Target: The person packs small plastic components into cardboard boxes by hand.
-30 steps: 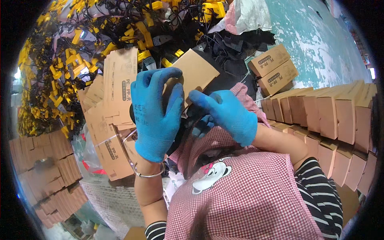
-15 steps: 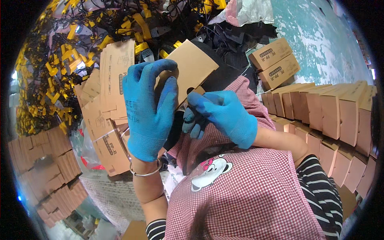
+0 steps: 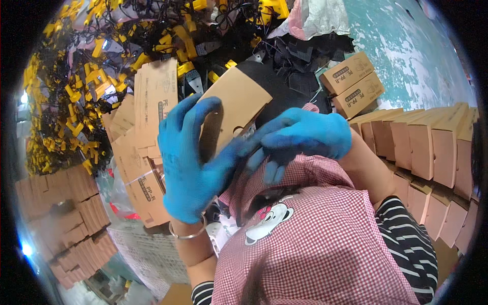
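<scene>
A plain brown cardboard box (image 3: 236, 99) is held tilted in front of me, its near end toward my body. My left hand (image 3: 190, 157), in a blue knit glove, is wrapped round the box's left side, with the thumb reaching to the near end. At that near end my right hand (image 3: 305, 137), gloved alike, has its fingers curled and pressed together against the left thumb. What the right fingertips grip is hidden. A small round notch shows at the box's edge beside them.
Flat printed cartons (image 3: 147, 137) lie left of the box. Beyond is a heap of yellow-handled tools (image 3: 94, 76) with black cords. Two closed boxes (image 3: 356, 94) sit at the far right, with rows of boxes (image 3: 419, 134) nearer. Stacked cardboard (image 3: 61, 213) stands at left.
The box has shifted slightly left and turned its side more into view. My right hand has moved right and tipped over, and my left thumb has come across to the near end.
</scene>
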A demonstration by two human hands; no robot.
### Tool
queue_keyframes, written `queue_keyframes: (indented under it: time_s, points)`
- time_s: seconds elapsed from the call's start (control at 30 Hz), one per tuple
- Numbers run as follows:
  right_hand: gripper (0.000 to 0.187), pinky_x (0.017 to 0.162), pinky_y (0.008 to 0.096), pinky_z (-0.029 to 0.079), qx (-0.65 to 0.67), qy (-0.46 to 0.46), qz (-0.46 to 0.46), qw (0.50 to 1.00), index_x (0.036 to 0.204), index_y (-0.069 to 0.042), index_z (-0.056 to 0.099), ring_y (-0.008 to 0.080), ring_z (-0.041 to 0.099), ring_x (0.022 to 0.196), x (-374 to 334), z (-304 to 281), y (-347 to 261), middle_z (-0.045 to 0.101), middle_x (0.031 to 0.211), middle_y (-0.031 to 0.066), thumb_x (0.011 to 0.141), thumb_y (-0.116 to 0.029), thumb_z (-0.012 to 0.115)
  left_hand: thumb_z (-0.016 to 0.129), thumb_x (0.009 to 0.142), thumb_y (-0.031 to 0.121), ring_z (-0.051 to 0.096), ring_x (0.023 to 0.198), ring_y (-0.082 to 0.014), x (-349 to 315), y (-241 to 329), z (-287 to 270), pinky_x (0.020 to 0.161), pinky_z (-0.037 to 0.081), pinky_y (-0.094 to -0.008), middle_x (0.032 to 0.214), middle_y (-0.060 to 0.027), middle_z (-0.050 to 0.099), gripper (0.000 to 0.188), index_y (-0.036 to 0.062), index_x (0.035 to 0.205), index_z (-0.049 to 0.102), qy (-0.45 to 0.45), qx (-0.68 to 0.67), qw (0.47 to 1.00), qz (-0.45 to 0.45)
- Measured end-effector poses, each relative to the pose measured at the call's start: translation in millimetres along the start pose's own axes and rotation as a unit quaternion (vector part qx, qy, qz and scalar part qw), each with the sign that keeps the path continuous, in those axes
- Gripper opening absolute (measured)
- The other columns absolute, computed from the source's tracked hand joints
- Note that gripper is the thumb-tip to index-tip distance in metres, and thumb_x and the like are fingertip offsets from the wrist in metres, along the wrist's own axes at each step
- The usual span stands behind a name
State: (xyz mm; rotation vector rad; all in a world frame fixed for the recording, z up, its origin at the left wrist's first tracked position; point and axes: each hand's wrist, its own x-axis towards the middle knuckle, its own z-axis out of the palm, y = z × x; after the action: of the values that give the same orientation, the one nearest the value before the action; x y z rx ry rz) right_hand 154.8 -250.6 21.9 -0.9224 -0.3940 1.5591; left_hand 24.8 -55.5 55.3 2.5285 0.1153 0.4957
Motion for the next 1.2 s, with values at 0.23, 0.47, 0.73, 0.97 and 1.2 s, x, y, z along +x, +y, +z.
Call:
queue_keyframes:
  time_s: [0.23, 0.47, 0.73, 0.97, 1.2]
  points:
    - [0.064, 0.107, 0.0357, 0.045, 0.389, -0.007, 0.019, 0.921, 0.136, -0.002, 0.054, 0.0196, 0.065, 0.112, 15, -54, 22, 0.069, 0.119, 0.0122, 0.100, -0.055, 0.052, 0.086, 0.069, 0.018, 0.054, 0.117, -0.0338, -12, 29, 23, 0.104, 0.041, -0.0493, 0.128, -0.0110, 0.059, 0.054, 0.0163, 0.118, 0.061, -0.015, 0.142, 0.964, 0.224]
    - [0.069, 0.094, 0.0304, 0.052, -0.036, 0.317, -0.355, 0.879, 0.142, 0.002, 0.047, 0.0191, 0.065, 0.106, 15, -106, -13, 0.063, 0.128, 0.0128, 0.087, -0.029, 0.075, 0.071, 0.083, 0.022, 0.051, 0.125, -0.0327, 12, 19, 42, 0.107, 0.038, -0.0581, 0.134, -0.0005, 0.057, 0.041, 0.0317, 0.122, 0.063, -0.029, 0.238, 0.930, 0.280]
    - [0.068, 0.113, 0.0421, 0.037, -0.150, 0.766, -0.346, 0.521, 0.145, 0.003, 0.043, 0.0370, 0.049, 0.132, -45, -286, 112, 0.046, 0.146, 0.0255, 0.089, -0.024, 0.070, 0.081, 0.077, 0.027, 0.043, 0.135, -0.0349, -1, -15, 66, 0.116, 0.030, -0.0556, 0.139, -0.0063, 0.054, 0.045, 0.0209, 0.119, 0.068, -0.039, 0.205, 0.954, 0.214]
    - [0.104, 0.110, 0.0500, 0.038, -0.312, 0.782, 0.297, 0.450, 0.157, -0.007, 0.024, 0.0479, 0.040, 0.137, -74, -341, 180, 0.024, 0.157, 0.0302, 0.082, -0.068, 0.063, 0.077, 0.076, 0.022, 0.044, 0.134, -0.0378, -3, -37, 76, 0.114, 0.031, -0.0571, 0.141, -0.0102, 0.052, 0.051, 0.0147, 0.125, 0.063, -0.078, 0.189, 0.965, 0.161]
    - [0.096, 0.112, 0.0531, 0.033, -0.505, 0.654, 0.411, 0.385, 0.157, -0.014, 0.027, 0.0435, 0.033, 0.141, -60, -336, 189, 0.032, 0.157, 0.0184, 0.082, -0.059, 0.067, 0.078, 0.075, 0.021, 0.044, 0.134, -0.0392, -2, -63, 71, 0.114, 0.030, -0.0572, 0.142, -0.0142, 0.051, 0.057, 0.0123, 0.128, 0.060, -0.097, 0.187, 0.972, 0.108]
